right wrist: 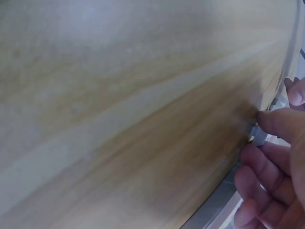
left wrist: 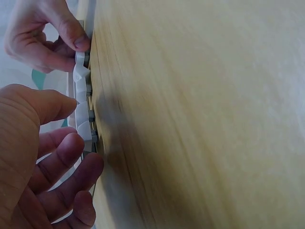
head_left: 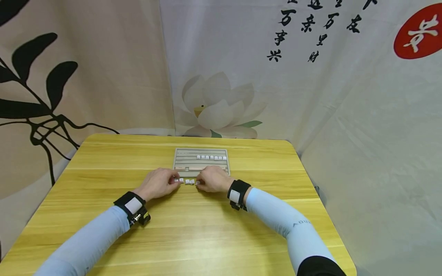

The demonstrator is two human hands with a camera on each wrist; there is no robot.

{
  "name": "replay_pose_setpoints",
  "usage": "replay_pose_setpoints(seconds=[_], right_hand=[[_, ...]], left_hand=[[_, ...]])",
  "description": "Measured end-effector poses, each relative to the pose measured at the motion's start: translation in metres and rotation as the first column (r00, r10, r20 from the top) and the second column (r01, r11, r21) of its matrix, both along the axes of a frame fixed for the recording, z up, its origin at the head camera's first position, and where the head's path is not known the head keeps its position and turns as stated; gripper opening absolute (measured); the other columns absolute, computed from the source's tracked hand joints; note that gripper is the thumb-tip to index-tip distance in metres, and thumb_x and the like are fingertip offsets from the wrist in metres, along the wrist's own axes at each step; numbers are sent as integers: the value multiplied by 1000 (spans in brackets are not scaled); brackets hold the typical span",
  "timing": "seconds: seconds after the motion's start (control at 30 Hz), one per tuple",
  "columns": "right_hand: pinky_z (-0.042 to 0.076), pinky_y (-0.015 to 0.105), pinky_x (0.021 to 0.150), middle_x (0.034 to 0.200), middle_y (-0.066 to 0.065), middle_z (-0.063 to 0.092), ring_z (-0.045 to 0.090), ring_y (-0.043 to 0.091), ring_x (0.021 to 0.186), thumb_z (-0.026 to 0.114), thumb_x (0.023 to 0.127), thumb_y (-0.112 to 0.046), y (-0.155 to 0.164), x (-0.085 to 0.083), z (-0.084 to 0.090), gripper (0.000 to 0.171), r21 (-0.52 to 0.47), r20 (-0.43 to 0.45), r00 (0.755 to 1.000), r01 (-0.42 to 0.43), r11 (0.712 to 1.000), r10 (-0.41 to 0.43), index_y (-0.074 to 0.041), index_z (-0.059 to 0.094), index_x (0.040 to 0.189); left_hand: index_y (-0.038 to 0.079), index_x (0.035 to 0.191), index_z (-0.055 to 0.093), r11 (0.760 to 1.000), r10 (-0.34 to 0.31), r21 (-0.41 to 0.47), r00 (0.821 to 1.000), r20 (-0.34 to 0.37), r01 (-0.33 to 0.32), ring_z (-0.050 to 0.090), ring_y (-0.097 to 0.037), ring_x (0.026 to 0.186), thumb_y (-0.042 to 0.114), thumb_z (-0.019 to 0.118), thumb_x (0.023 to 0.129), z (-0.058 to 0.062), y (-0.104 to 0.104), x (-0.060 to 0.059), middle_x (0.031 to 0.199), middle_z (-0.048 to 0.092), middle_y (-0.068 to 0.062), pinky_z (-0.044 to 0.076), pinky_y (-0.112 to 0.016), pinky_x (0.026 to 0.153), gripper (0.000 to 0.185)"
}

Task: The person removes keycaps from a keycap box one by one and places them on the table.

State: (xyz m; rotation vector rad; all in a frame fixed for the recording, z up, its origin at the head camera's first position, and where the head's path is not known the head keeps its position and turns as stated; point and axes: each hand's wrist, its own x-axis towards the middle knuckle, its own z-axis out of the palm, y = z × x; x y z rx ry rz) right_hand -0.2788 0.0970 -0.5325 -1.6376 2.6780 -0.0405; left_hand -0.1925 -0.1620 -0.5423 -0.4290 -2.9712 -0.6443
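A short row of loose white keycaps (head_left: pixel 187 181) lies on the bench (head_left: pixel 207 230) just before the grey tray (head_left: pixel 179 153). The left hand (head_left: pixel 158 184) and right hand (head_left: pixel 213 179) pinch its two ends. Seemingly early: one partial keycap row (head_left: pixel 211 157) sits in the tray, most slots bare.

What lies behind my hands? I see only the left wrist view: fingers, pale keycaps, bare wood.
Observer: A grey keycap tray lies flat on the yellow table, just beyond both hands.
Operator: Is anything in it?
Observer: A row of white keycaps sits in its upper right part.
Operator: And where are the loose ones?
Observer: A short line of keycaps lies on the table in front of the tray, between the left hand and the right hand.
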Motion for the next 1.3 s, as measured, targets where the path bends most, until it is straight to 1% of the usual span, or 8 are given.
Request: replay_pose_setpoints(seconds=[0.27,0.53,0.73,0.83,0.97,1.13,1.2,1.3], right_hand=[[40,22,58,76,-10,70,54,3,66,77,105,-37,-2,-1,-1,22,-7,-26,1000,5,1000,-5,-23,79,88],[36,20,59,76,-10,67,52,3,66,76,105,-38,0,-4,3,21,-46,-42,999,-4,999,2,-23,77,90],[45,21,63,86,-9,75,61,5,72,78,105,-36,3,-14,8,17,-157,-77,997,-6,988,-7,-21,85,105],[53,21,66,92,-9,80,68,5,76,77,106,-36,3,-21,7,17,-191,-110,994,2,982,-24,-22,86,106],[59,25,71,100,-7,83,76,8,83,77,105,-38,2,-32,8,19,-216,-116,991,47,975,-73,-21,86,109],[65,32,78,112,-1,86,81,16,96,76,107,-37,0,-45,12,24,-207,-51,989,124,970,-137,-17,85,118],[66,33,77,113,0,86,82,17,97,76,107,-35,-1,-50,13,24,-205,-35,987,147,968,-157,-17,85,120],[63,30,69,111,-1,86,81,15,93,77,106,-35,-3,-57,14,22,-207,-42,983,167,964,-180,-19,86,118]], left_hand=[[13,109,83,1000,2,16,1000,7,-2,55,-7,66,30,80,101,-1,-3,1,77,68,7,41,-27,60,18],[12,110,83,1000,13,26,1000,11,-14,53,-7,65,29,80,101,-2,-5,3,77,67,8,39,-26,59,20],[10,112,83,999,24,35,999,24,-24,54,-7,65,29,81,101,-2,-6,5,78,71,8,40,-26,59,22],[10,112,83,999,26,40,999,25,-27,56,-7,66,29,81,100,-2,-7,5,80,73,7,42,-26,59,23],[9,113,83,999,27,33,1000,13,-27,57,-7,67,29,81,100,-1,-9,7,81,73,7,43,-27,61,24],[9,112,83,999,36,32,999,8,-36,55,-7,67,29,81,100,0,-11,8,79,71,8,42,-27,60,23],[10,112,83,998,39,38,999,12,-39,55,-7,66,29,81,100,1,-11,8,78,70,8,40,-27,60,22],[11,112,83,998,45,42,999,20,-46,54,-8,65,29,81,100,3,-13,9,77,69,8,40,-27,59,22]])
